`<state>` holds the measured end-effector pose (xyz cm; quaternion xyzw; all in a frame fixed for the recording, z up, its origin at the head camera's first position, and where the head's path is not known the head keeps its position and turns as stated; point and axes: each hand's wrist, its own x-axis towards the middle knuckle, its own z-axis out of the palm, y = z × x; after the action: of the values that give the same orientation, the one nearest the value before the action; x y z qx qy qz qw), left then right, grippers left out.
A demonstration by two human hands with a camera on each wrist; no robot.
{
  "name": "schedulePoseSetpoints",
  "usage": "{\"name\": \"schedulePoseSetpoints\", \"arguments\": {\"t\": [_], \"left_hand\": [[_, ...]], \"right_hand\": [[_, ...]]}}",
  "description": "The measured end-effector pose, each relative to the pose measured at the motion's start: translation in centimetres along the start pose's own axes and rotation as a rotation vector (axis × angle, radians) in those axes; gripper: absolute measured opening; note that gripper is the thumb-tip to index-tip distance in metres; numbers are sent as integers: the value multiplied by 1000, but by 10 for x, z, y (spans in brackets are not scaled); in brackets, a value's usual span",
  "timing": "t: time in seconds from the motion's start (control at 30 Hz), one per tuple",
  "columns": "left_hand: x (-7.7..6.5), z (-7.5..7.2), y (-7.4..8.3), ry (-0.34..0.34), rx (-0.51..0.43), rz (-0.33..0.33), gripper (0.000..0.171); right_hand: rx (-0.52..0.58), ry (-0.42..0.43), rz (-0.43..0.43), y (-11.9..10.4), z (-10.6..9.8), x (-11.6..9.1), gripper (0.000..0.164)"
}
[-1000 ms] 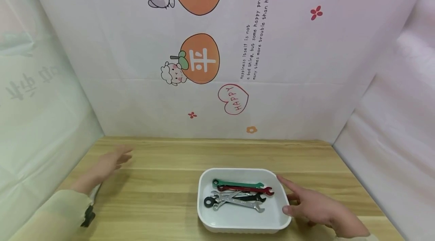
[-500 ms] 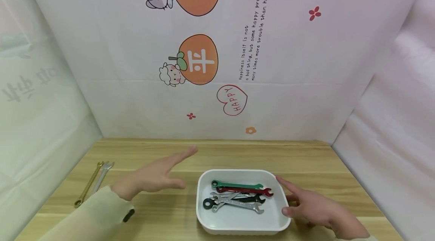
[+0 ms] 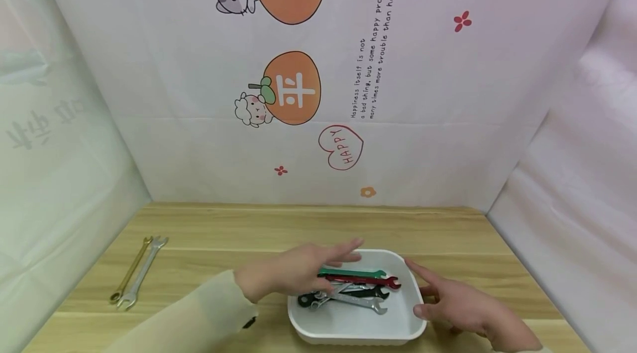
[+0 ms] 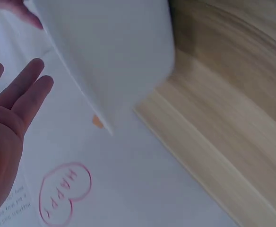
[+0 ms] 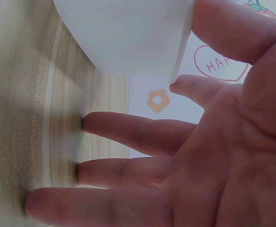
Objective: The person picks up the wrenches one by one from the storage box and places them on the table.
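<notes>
A white tray (image 3: 358,336) stands on the wooden table with several wrenches in it: a green wrench (image 3: 355,273), a red wrench (image 3: 365,280), a black wrench (image 3: 378,291) and a silver wrench (image 3: 363,302) among them. Over the tray's left part hovers my left hand (image 3: 291,270), fingers extended, covering some wrench ends. In the left wrist view that hand (image 4: 3,142) is beside the tray wall (image 4: 114,47) and holds nothing. At the tray's right side, my right hand (image 5: 213,156) touches the rim with thumb and index finger; its other fingers reach down to the table.
At the table's left lie a gold wrench (image 3: 131,271) and a silver wrench (image 3: 143,274), side by side. Behind the wooden table (image 3: 239,226) rises a printed white cloth (image 3: 423,148); pale cloth also hangs at both sides.
My left hand has swept right from the table's left side to above the tray, uncovering the gold and silver wrenches there. My right hand and the tray have stayed in place.
</notes>
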<state>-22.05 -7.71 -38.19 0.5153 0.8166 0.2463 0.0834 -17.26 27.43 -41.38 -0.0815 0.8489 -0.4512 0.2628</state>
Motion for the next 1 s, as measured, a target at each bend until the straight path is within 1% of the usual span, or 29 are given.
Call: {"name": "schedulePoseSetpoints", "arguments": {"t": [0.1, 0.17, 0.27, 0.37, 0.5, 0.6, 0.7, 0.87, 1.0], "left_hand": [[15, 10, 6, -47, -6, -9, 99], [22, 16, 7, -71, 4, -16, 98], [31, 24, 8, -88, 50, -25, 99], [37, 31, 7, -97, 92, -53, 103], [42, 36, 6, -97, 105, -122, 106], [44, 39, 3, -94, 78, -155, 106], [45, 43, 0, -104, 83, -162, 104], [45, 52, -7, -132, 152, -146, 102], [44, 58, -11, -144, 174, -147, 101]], "right_hand": [[-2, -3, -9, 0, 1, 0, 91], [-3, -4, -14, 0, 1, 0, 91], [-8, -7, -18, 1, 1, -1, 91], [-14, -8, -24, 1, 1, -1, 92], [-17, -8, -21, 1, 1, -1, 92], [-23, -5, -14, 1, 0, -1, 93], [-23, 0, -14, 1, 0, -1, 93], [-1, -8, -16, 2, 0, 0, 92], [7, -13, -30, 3, 0, 1, 92]]}}
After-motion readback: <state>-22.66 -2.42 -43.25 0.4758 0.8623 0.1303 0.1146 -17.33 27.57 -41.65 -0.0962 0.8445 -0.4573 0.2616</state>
